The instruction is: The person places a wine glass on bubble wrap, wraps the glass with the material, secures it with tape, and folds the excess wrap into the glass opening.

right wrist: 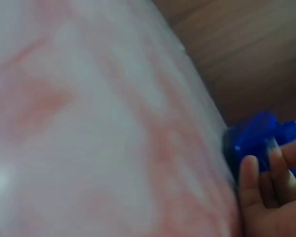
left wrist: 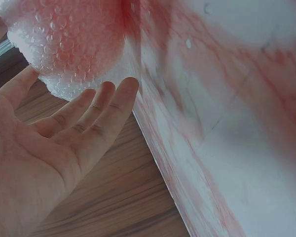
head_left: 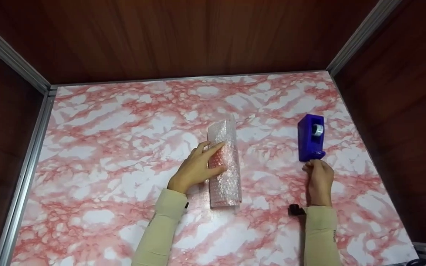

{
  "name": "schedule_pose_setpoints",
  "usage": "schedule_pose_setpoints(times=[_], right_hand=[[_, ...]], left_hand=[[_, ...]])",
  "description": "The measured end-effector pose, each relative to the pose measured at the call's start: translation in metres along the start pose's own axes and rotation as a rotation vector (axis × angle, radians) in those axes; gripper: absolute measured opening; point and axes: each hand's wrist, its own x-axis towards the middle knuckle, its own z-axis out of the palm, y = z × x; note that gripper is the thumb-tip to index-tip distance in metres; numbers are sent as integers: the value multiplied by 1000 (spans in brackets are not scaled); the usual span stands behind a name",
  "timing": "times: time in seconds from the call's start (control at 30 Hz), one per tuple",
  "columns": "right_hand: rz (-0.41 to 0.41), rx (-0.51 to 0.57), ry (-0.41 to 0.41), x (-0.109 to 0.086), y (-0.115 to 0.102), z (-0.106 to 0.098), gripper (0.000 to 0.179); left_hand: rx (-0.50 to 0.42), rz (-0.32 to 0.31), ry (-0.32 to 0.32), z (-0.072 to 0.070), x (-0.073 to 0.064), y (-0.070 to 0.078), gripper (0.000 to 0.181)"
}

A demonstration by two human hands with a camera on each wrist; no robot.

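Loosely splayed, the left hand [head_left: 193, 167] rests on bubble wrap [head_left: 225, 187].

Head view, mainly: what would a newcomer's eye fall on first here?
Probably the bright blue tape dispenser, standing out on the right side of the red-and-white table, with the right hand at its near end. Next would likely be the shiny bundle of bubble wrap near the middle, with the left hand touching it from its left side.
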Motion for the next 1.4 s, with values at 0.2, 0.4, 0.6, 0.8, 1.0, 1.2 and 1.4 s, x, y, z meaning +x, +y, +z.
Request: schedule_pose_setpoints(times=[0.2,0.4,0.6,0.8,1.0,1.2,1.4], right_hand=[[30,22,-259,-13,5,-6,17],[-6,-57,-481,-27,3,0,27],[-239,-445,-621,-36,-11,22,31],[-376,-548,-829,-41,-19,49,15],[-459,-677,-961,-57,-32,76,9],[-558,-788,-1069,-59,-28,104,8],[-616,-879,-1223,-72,-28,140,9]], left_hand=[[-5,-7,-1,0,0,1,77],[-7,-3,5,1,2,1,78],[-15,-11,3,2,2,1,77],[-6,-6,3,2,3,1,77],[6,6,3,3,4,2,77],[20,-2,12,2,5,3,78],[23,4,24,3,5,4,78]])
